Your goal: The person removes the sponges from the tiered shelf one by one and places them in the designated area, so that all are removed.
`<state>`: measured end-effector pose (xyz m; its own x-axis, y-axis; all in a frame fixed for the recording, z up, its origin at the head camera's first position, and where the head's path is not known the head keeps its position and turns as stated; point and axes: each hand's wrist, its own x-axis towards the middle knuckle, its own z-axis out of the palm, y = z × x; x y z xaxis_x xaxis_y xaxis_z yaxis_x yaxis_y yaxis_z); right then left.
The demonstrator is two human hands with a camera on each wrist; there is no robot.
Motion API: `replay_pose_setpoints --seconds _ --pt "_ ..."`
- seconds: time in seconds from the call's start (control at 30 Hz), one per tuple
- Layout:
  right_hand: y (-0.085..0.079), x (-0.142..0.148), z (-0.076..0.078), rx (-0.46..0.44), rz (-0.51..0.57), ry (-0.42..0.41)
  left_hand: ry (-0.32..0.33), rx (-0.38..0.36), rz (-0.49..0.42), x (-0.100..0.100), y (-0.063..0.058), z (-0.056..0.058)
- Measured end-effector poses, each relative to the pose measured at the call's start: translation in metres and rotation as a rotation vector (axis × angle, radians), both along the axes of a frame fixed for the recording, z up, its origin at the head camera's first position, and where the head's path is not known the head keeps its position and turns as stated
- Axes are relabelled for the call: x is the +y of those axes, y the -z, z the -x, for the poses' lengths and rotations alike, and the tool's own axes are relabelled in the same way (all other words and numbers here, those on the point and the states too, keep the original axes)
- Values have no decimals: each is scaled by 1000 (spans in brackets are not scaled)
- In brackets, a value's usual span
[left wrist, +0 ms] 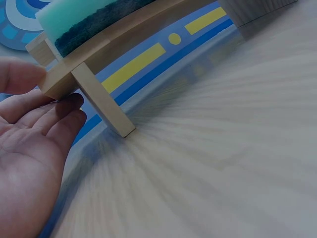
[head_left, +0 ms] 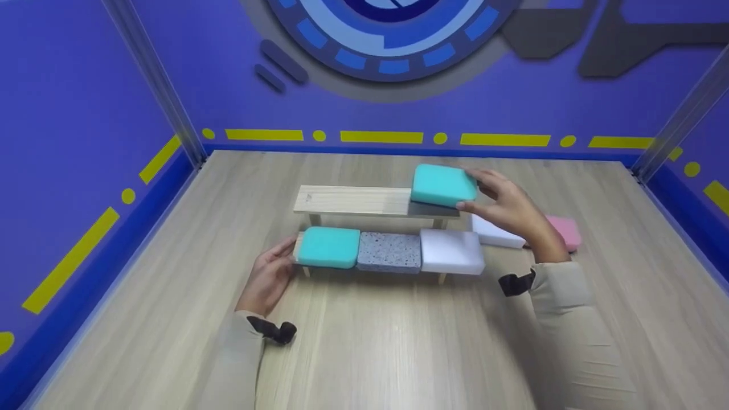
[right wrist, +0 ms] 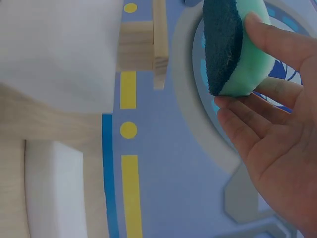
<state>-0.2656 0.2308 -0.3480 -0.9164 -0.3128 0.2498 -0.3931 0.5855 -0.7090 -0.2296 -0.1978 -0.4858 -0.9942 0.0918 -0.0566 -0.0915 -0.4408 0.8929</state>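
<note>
My right hand grips a turquoise sponge with a dark scouring side by its right edge. That sponge hangs over the right end of the rear wooden shelf; in the right wrist view a gap shows between sponge and board. At the left end of the front wooden shelf, my left hand pinches the board between thumb and fingers. Side by side on this front shelf lie another turquoise sponge, a grey speckled block and a white sponge.
Behind my right forearm, a white block and a pink sponge lie on the wood-grain table. Blue printed walls with yellow dashes enclose the table at the back and sides.
</note>
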Motion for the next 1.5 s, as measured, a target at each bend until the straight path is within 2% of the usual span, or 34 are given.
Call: replay_pose_setpoints --seconds 0.33,0.57,0.77,1.13,1.5 --pt "9 21 -7 10 -11 44 -9 11 10 -1 0 0" --pt "13 36 -13 29 -19 86 -4 15 -18 1 -1 0" --pt "18 49 -17 33 -27 117 6 33 5 0 -2 0" --pt "28 68 -23 40 -57 173 -10 9 -12 1 0 -1" --pt "41 82 -28 43 -77 203 9 25 2 0 1 0"
